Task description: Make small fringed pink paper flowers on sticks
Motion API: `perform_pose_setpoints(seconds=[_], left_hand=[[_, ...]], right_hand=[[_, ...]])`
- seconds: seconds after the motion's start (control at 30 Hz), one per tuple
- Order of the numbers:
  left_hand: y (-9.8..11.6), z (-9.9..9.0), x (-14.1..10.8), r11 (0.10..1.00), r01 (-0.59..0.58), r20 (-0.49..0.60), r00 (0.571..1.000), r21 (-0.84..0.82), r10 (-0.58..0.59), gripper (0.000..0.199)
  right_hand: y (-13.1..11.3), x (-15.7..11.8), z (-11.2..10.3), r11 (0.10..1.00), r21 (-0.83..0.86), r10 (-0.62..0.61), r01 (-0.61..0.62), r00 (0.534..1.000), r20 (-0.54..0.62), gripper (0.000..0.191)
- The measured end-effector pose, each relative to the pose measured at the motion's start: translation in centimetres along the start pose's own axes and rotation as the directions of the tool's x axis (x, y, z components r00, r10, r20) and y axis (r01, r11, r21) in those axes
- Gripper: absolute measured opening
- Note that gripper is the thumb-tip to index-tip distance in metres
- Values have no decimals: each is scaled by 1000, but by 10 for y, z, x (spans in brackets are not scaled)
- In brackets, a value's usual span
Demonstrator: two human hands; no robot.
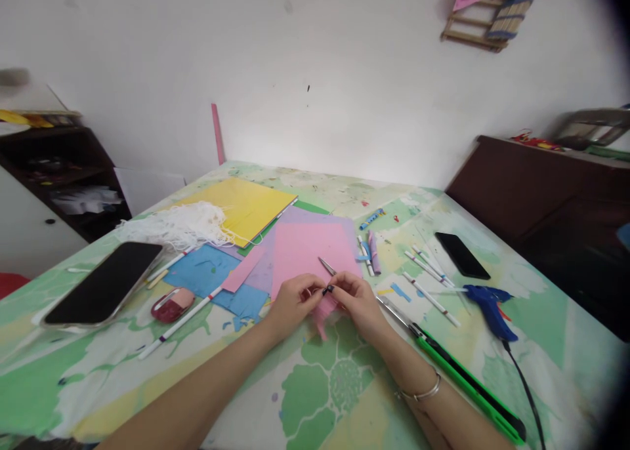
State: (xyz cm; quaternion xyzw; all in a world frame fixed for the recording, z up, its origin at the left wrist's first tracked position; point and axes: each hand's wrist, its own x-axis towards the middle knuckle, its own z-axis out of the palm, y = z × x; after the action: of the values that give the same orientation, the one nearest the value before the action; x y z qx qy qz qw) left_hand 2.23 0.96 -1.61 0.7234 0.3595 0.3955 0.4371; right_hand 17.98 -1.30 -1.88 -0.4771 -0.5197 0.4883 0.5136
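Observation:
My left hand (pixel 298 300) and my right hand (pixel 355 299) meet at the fingertips near the middle of the table. Both are closed in a pinch on a small piece of pink paper (pixel 322 315), whose cut, fringed end hangs below the fingers. Beneath and beyond them lies a flat pink sheet (pixel 312 246) on a lilac sheet (pixel 349 227). Metal scissor tips (pixel 325 265) point out just past my fingers. A pink strip (pixel 243 269) rests to the left, over blue paper (pixel 201 266).
At left are a phone (pixel 105 283), white yarn (pixel 187 224), a yellow sheet (pixel 241 204) and a red-pink object (pixel 172 304). At right are a green cutter (pixel 467 381), a blue glue gun (pixel 492 309), white sticks (pixel 430 298) and another phone (pixel 461 254).

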Motion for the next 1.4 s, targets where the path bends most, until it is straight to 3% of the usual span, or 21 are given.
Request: perform_pose_setpoints(seconds=[0.3, 0.6, 0.8, 1.0, 1.17, 1.4], left_hand=[[0, 1, 0, 996, 68, -22, 997, -54, -69, 10], [-2, -5, 3, 901, 221, 114, 975, -373, -192, 16], [-5, -5, 2, 790, 301, 183, 953, -535, -240, 16], [-7, -9, 2, 734, 374, 255, 927, -567, -276, 15], [-9, -10, 1, 718, 411, 293, 910, -561, -292, 15], [-10, -11, 3, 744, 382, 305, 920, -548, -247, 13]], right_hand=[[0, 0, -1, 999, 51, 9, -10, 1000, 14, 14], [-11, -2, -6, 976, 194, 79, -104, 988, 132, 17], [-12, -2, -11, 991, 133, -29, 9, 988, 153, 11], [-14, -3, -13, 993, 28, -119, 116, 974, 192, 6], [-13, -2, -13, 951, -106, -264, 291, 940, 218, 11], [-13, -3, -13, 887, -254, -320, 385, 910, 264, 18]])
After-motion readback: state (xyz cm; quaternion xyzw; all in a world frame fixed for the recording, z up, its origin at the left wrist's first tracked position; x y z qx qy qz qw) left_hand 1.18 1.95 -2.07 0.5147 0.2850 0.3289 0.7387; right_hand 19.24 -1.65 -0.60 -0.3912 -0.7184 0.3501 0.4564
